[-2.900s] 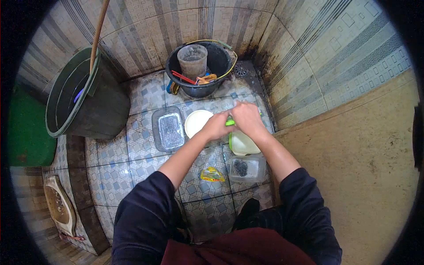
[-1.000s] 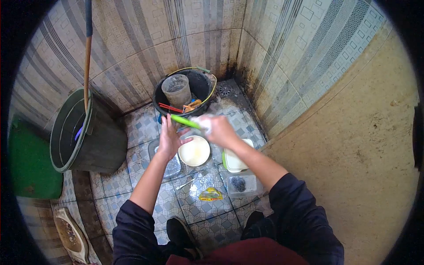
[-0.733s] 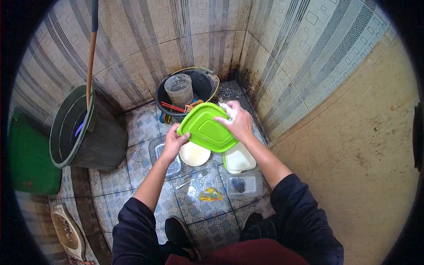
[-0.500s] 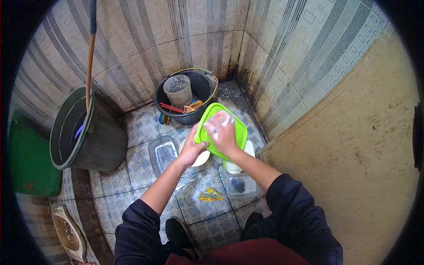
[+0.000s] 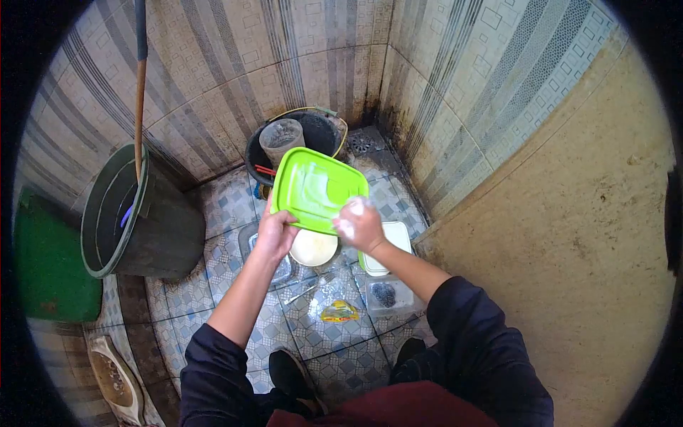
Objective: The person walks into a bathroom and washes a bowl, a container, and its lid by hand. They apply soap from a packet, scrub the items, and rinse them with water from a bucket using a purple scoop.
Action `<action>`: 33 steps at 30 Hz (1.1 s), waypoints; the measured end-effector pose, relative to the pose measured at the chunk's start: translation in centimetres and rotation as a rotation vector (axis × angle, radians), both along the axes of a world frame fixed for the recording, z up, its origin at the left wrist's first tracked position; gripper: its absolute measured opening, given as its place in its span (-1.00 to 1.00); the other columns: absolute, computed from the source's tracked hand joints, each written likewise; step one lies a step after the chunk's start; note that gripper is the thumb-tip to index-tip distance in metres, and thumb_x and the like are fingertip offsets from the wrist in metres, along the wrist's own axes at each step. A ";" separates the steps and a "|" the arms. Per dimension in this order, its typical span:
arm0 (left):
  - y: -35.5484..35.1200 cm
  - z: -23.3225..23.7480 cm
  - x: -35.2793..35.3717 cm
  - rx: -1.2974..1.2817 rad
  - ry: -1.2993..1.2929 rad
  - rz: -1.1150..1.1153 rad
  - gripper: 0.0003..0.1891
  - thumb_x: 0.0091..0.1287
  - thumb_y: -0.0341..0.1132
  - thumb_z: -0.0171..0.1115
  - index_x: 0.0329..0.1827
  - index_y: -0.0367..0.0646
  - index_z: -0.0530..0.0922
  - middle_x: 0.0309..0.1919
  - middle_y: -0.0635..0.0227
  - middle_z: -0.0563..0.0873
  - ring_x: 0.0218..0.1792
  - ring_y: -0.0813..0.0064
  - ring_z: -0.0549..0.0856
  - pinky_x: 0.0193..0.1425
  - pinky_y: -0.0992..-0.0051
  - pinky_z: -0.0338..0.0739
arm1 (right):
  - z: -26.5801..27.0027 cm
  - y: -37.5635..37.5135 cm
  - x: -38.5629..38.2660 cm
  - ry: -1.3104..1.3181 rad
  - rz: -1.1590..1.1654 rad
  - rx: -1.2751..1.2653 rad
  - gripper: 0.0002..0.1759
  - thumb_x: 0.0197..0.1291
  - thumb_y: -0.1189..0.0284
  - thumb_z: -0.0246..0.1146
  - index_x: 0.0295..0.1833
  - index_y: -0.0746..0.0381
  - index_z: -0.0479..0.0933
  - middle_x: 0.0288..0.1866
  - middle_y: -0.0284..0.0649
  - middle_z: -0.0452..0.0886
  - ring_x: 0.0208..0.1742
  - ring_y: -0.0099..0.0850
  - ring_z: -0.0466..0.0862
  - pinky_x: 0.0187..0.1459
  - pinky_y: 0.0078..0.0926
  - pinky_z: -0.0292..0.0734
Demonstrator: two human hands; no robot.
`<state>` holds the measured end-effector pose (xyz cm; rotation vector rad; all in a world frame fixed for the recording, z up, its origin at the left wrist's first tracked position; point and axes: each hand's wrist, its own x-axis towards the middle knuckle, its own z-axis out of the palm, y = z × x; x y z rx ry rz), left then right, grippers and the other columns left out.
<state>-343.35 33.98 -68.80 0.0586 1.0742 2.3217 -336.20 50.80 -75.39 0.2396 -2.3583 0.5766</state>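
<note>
My left hand point(image 5: 272, 235) grips a bright green rectangular plastic lid point(image 5: 302, 181) by its near left edge, thumb on top. Whitish suds streak the lid's face. My right hand point(image 5: 364, 229), foamy and slightly blurred, is curled at the lid's lower right corner; whether anything lies inside its fingers is hidden by foam and blur. Beneath the lid is a cream bowl point(image 5: 314, 249), with a clear container partly covered to its left. A white, green-edged lid or box point(image 5: 395, 245) lies right of the bowl. Nearer me are a fork point(image 5: 302, 293) and a yellow packet point(image 5: 339, 312).
A clear tub point(image 5: 407, 299) with a dark scouring pad point(image 5: 384, 294) sits at right. Behind stand a black bucket point(image 5: 324, 132) and a cloudy pail point(image 5: 281, 139). A big grey bin point(image 5: 167, 235) with a pole is left; a board-like panel point(image 5: 562, 235) bounds the right.
The green lid has moved left and turned to show more of its face. My right hand has slid from its middle to the lower right corner, uncovering the suds.
</note>
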 end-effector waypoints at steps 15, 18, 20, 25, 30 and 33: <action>-0.3 -1.8 3.2 -0.192 -0.103 -0.166 -0.36 -0.11 -0.72 -0.14 0.15 -0.15 0.21 -0.07 0.25 0.46 -0.06 0.37 0.50 -0.04 0.43 0.45 | -1.4 0.6 0.3 -0.333 -0.167 -0.307 -0.67 0.12 0.23 0.00 -0.10 0.22 0.39 -0.12 0.05 0.43 -0.07 -0.05 0.43 -0.02 -0.20 0.27; -1.9 -2.9 2.5 -0.300 0.024 -0.089 -0.45 -0.07 -0.72 -0.11 0.09 -0.21 0.28 -0.12 0.26 0.51 -0.11 0.40 0.52 -0.02 0.45 0.42 | -2.3 3.0 1.5 -0.914 -0.334 -0.298 -0.55 0.11 0.11 -0.02 -0.18 0.30 0.47 -0.24 0.06 0.52 -0.19 -0.04 0.52 -0.10 -0.17 0.35; -2.8 -4.8 2.3 -0.334 0.127 -0.022 -0.56 -0.02 -0.69 -0.06 -0.01 -0.26 0.41 -0.19 0.27 0.58 -0.16 0.48 0.54 -0.01 0.51 0.40 | -6.3 5.6 2.5 -1.348 -0.311 0.011 -0.52 0.05 0.05 -0.02 -0.17 0.22 0.51 -0.10 -0.04 0.51 -0.15 -0.15 0.54 -0.11 -0.24 0.40; -1.9 -7.8 3.9 -0.638 0.749 -0.152 -0.56 -0.07 -0.72 -0.06 -0.15 -0.12 0.56 -0.23 0.38 0.63 -0.04 0.38 0.51 0.12 0.44 0.29 | -17.0 6.2 8.5 -2.193 0.188 0.268 -0.59 -0.15 0.19 0.24 -0.12 0.10 0.52 -0.20 -0.24 0.57 -0.20 -0.38 0.53 -0.17 -0.37 0.40; -2.1 -9.7 5.3 -0.750 1.345 -0.205 -0.46 -0.26 -0.74 0.00 -0.17 -0.06 0.58 -0.21 0.42 0.63 0.03 0.25 0.46 0.22 0.28 0.17 | -7.4 3.6 7.0 -1.837 -0.054 0.594 -0.66 -0.10 0.24 0.13 -0.19 0.14 0.56 -0.12 -0.21 0.56 -0.15 -0.38 0.57 -0.20 -0.42 0.45; -5.0 -8.1 4.2 -0.753 1.383 -0.236 -0.47 -0.26 -0.71 0.02 -0.17 -0.05 0.58 -0.19 0.45 0.62 0.02 0.26 0.46 0.22 0.28 0.17 | 0.8 2.2 3.0 -1.649 -0.290 0.574 -0.58 -0.11 0.24 0.13 -0.09 0.18 0.51 -0.01 -0.13 0.49 0.01 -0.29 0.50 -0.03 -0.40 0.40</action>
